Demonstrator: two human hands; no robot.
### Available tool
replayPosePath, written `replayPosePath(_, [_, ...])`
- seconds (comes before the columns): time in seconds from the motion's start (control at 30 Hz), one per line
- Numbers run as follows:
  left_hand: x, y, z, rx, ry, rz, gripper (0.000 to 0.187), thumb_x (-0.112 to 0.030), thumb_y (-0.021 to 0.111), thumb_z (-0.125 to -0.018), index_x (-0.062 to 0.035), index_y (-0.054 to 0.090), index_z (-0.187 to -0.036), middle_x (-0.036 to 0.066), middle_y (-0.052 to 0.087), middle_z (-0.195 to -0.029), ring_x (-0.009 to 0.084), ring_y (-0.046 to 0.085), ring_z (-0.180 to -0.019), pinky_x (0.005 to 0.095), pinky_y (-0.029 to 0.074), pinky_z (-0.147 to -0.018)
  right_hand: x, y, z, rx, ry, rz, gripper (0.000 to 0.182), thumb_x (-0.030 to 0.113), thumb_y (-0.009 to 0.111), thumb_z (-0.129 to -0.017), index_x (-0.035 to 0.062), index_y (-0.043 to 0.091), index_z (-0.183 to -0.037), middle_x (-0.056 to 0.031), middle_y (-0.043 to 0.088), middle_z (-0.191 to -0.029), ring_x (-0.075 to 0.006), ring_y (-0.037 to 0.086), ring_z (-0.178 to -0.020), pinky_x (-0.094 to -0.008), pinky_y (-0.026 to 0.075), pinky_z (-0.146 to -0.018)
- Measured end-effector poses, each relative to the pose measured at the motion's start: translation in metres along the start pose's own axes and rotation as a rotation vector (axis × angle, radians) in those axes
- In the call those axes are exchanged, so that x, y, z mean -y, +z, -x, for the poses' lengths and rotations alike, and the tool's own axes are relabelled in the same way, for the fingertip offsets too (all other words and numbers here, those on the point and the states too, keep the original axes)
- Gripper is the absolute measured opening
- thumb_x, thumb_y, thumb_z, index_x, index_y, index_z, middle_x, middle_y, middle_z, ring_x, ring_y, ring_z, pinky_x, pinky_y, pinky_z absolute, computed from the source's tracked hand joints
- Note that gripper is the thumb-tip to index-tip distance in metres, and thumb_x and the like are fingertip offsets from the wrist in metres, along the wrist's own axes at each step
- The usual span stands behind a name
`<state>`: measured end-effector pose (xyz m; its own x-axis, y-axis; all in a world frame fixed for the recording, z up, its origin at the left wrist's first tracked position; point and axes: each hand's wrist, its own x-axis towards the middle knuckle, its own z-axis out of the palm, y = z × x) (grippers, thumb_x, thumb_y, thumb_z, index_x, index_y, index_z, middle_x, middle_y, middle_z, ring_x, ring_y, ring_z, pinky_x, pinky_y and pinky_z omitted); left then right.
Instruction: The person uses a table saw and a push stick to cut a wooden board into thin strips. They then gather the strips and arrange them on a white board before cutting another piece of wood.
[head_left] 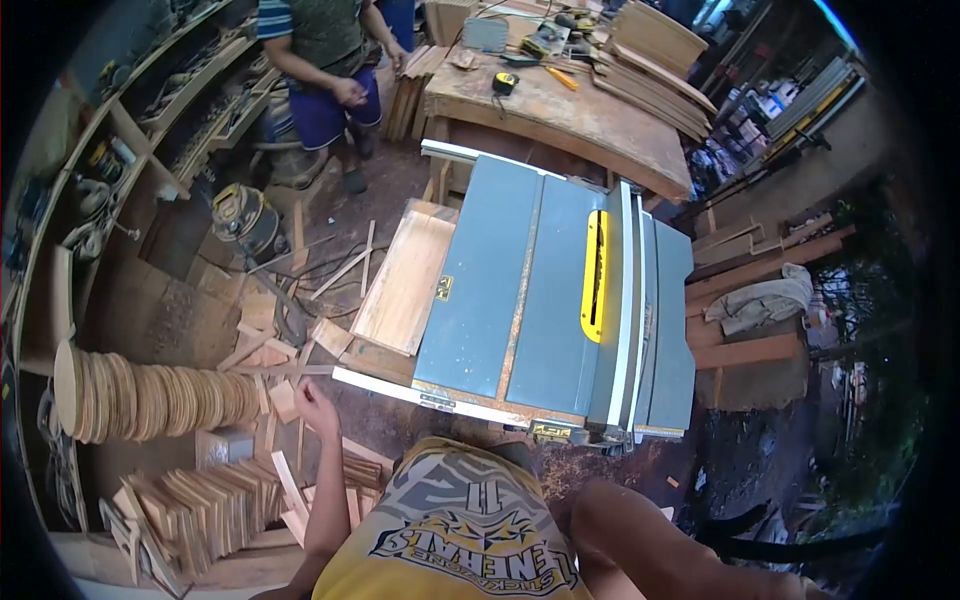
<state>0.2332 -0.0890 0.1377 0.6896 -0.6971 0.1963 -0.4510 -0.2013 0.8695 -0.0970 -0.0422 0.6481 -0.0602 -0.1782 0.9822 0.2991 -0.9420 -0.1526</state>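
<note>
My left hand [318,408] is at the left, just off the near left corner of the table saw [470,290]. Its fingers close on the edge of a small pale wood block [284,401], partly hidden by the hand. Ahead of me stands the saw, with a grey-blue top and a yellow insert [589,310] around the blade slot. A wide wooden board [405,285] lies along its left side. At the lower right a bare bent limb shows, but my right hand is out of view.
Round wooden discs [160,395] are stacked at the left, above a row of cut wood pieces [205,510]. A shop vacuum [245,220] stands beyond them. Another person [320,70] stands at the far left. A workbench [560,115] behind the saw bears a tape measure [505,83] and boards.
</note>
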Motion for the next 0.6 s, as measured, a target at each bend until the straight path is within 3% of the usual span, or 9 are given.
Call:
replayPosePath(0.07, [-0.054, 0.018, -0.032, -0.006, 0.087, -0.076, 0.016, -0.012, 0.056, -0.094, 0.0006, 0.062, -0.101, 0.014, 0.062, -0.087, 0.0286, 0.059, -0.089, 0.0399, 0.046, -0.082, -0.003, 0.007, -0.001, 0.007, 0.004, 0.025, 0.010, 0.010, 0.055, -0.093, 0.0095, 0.065, -0.088, -0.0013, 0.064, -0.080, -0.0118, 0.062, -0.070, -0.0288, 0.045, -0.059])
replayPosePath(0.17, [-0.086, 0.046, -0.053, 0.105, 0.406, -0.112, 0.014, -0.010, 0.056, -0.091, -0.0018, 0.063, -0.099, 0.016, 0.062, -0.088, 0.0355, 0.056, -0.090, 0.0423, 0.044, -0.085, -0.003, 0.017, -0.002, 0.004, 0.001, 0.063, 0.010, 0.010, 0.056, -0.093, 0.0095, 0.065, -0.088, -0.0012, 0.064, -0.079, -0.0119, 0.062, -0.069, -0.0288, 0.045, -0.058])
replayPosePath(0.27, [-0.087, 0.066, -0.047, 0.361, 0.488, -0.147, 0.013, -0.010, 0.057, -0.088, -0.0028, 0.065, -0.094, 0.017, 0.062, -0.086, 0.0379, 0.058, -0.087, 0.0439, 0.046, -0.080, 0.000, 0.023, -0.005, 0.004, 0.005, 0.103, 0.010, 0.010, 0.056, -0.093, 0.0095, 0.064, -0.088, -0.0010, 0.064, -0.079, -0.0119, 0.061, -0.068, -0.0288, 0.045, -0.057])
replayPosePath(0.3, [-0.084, 0.066, -0.049, 0.502, 0.387, -0.242, 0.015, -0.014, 0.058, -0.086, -0.0027, 0.066, -0.091, 0.019, 0.066, -0.084, 0.0393, 0.063, -0.084, 0.0463, 0.049, -0.077, -0.001, 0.024, -0.004, 0.009, 0.008, 0.108, 0.010, 0.010, 0.056, -0.093, 0.0094, 0.064, -0.088, -0.0010, 0.064, -0.079, -0.0119, 0.061, -0.068, -0.0288, 0.045, -0.057])
replayPosePath(0.4, [-0.091, 0.063, -0.050, 0.615, 0.222, -0.338, 0.018, -0.016, 0.059, -0.085, -0.0016, 0.067, -0.091, 0.021, 0.068, -0.083, 0.0399, 0.067, -0.082, 0.0482, 0.051, -0.075, 0.001, 0.028, -0.002, 0.013, 0.019, 0.108, 0.010, 0.009, 0.056, -0.093, 0.0094, 0.064, -0.087, -0.0009, 0.063, -0.078, -0.0119, 0.061, -0.067, -0.0288, 0.045, -0.056])
replayPosePath(0.6, [-0.091, 0.063, -0.053, 0.683, 0.182, -0.353, 0.021, -0.019, 0.060, -0.085, -0.0024, 0.069, -0.094, 0.021, 0.070, -0.083, 0.0385, 0.069, -0.083, 0.0473, 0.053, -0.076, -0.003, 0.033, -0.001, 0.002, 0.032, 0.126, 0.010, 0.009, 0.056, -0.092, 0.0093, 0.064, -0.087, -0.0007, 0.063, -0.077, -0.0119, 0.061, -0.066, -0.0289, 0.044, -0.055])
